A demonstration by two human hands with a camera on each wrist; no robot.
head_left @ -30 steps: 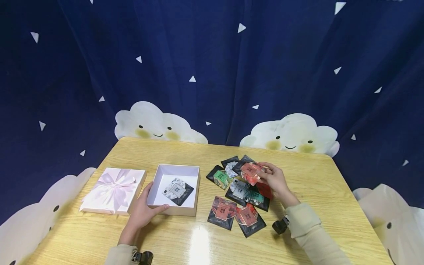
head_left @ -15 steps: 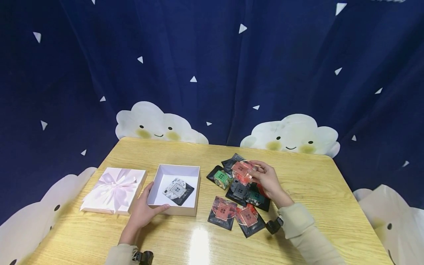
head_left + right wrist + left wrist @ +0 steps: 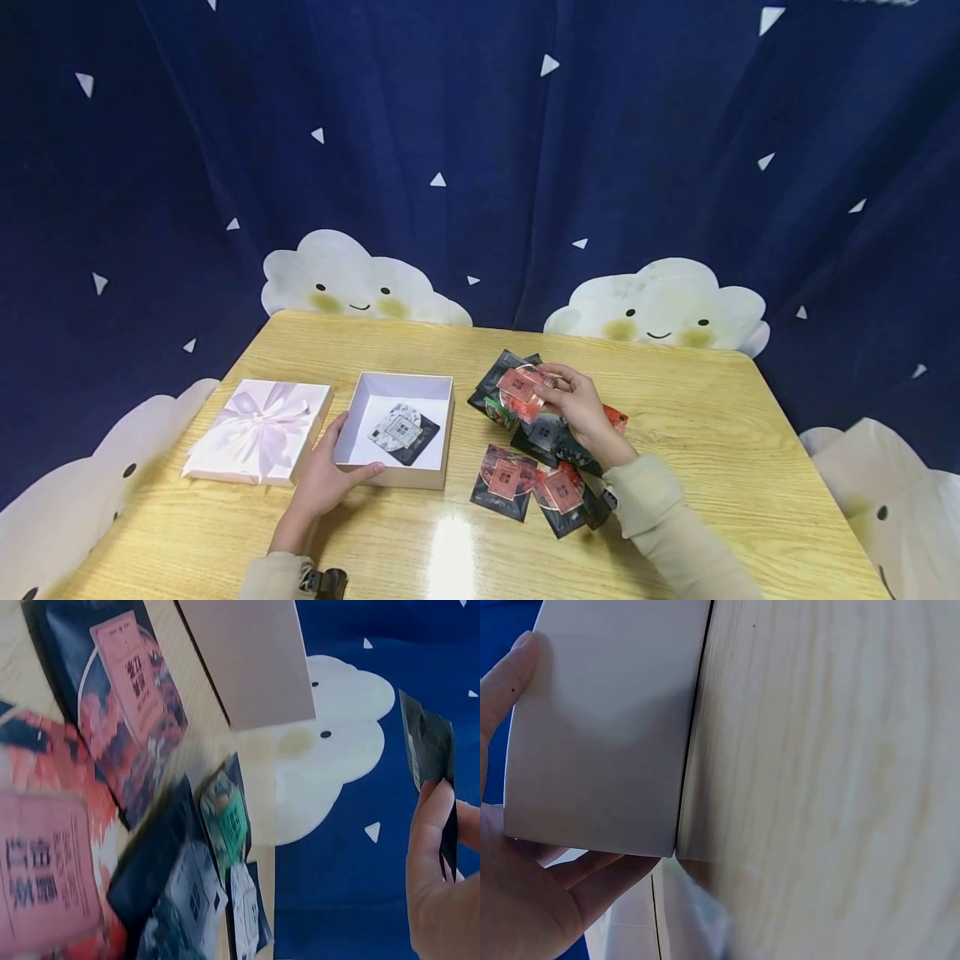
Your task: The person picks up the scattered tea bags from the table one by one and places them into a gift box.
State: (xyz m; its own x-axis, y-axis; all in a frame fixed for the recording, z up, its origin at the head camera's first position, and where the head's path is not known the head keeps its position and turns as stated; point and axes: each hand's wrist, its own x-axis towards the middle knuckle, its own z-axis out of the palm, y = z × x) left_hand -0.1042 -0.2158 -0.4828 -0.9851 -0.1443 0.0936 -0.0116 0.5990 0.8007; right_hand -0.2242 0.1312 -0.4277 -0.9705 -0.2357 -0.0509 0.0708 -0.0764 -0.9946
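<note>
My left hand (image 3: 322,477) holds the near left corner of an open white box (image 3: 408,477), thumb along the front wall and fingers on the left side. One tea sachet (image 3: 403,431), black with a white floral print, lies inside the box. Thumb and fingers of my right hand (image 3: 583,410) pinch a black tea sachet with a red label (image 3: 517,383). The right wrist view has this held sachet (image 3: 429,742) nearly edge-on, raised off the table. Beneath it, a green-labelled sachet (image 3: 498,412) is partly covered.
A pale pink lid with a ribbon bow (image 3: 258,423) lies left of the box. Two red-labelled sachets (image 3: 503,482) lie on the near side of the pile. A grey-labelled sachet (image 3: 542,431) rests under my right hand. A dark blue curtain (image 3: 480,167) hangs behind the wooden table (image 3: 705,417).
My right hand has moved left with the red-labelled sachet, from the pile's right side to over its left side. My left hand has stayed at the box.
</note>
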